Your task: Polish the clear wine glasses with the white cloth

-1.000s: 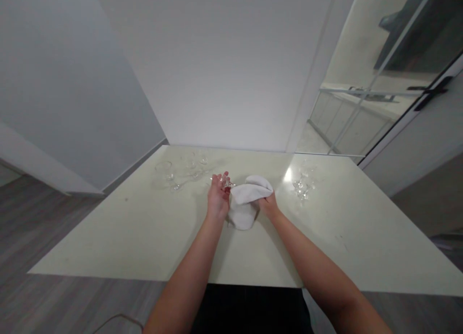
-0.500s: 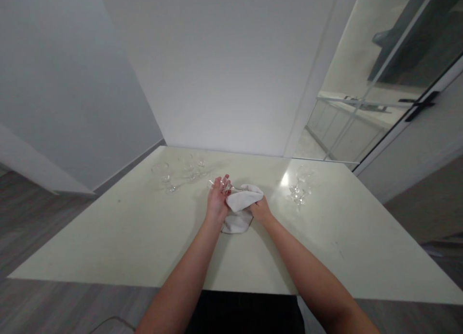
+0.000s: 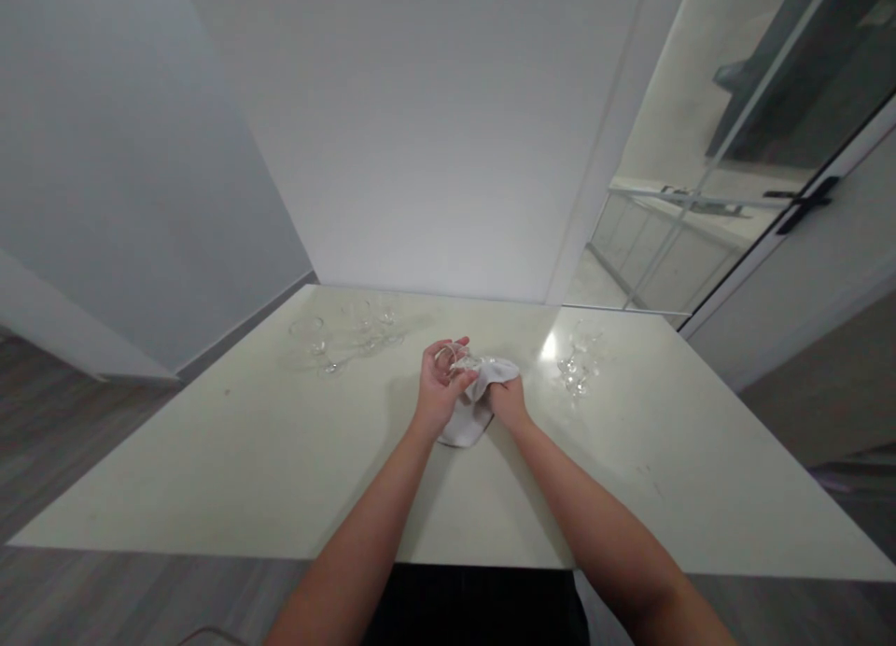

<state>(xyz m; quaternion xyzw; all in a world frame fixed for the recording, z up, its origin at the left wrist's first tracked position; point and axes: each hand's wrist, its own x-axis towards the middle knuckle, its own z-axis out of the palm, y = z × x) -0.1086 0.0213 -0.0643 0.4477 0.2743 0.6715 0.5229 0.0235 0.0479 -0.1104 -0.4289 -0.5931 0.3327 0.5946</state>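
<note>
A clear wine glass (image 3: pixel 455 353) lies on its side in my left hand (image 3: pixel 435 394), whose fingers are curled round its left end. A light grey cloth (image 3: pixel 468 427) covers the right part of the glass and hangs down toward the table. My right hand (image 3: pixel 509 405) is closed on the cloth at the right, its fingertips hidden in the folds. Both hands are just above the middle of the white table, close together. How much of the glass is under the cloth cannot be seen.
Several clear stemmed glasses (image 3: pixel 308 333) stand at the back left of the table (image 3: pixel 280 469). More clear glassware (image 3: pixel 578 366) stands at the right, its outlines overlapping. A white wall panel (image 3: pixel 434 161) rises behind the table, with a glazed door (image 3: pixel 672 226) at the right.
My left hand has moved a little right and turned the glass, so a round end now shows at its fingers. The cloth has shifted right and bunched up near my right hand.
</note>
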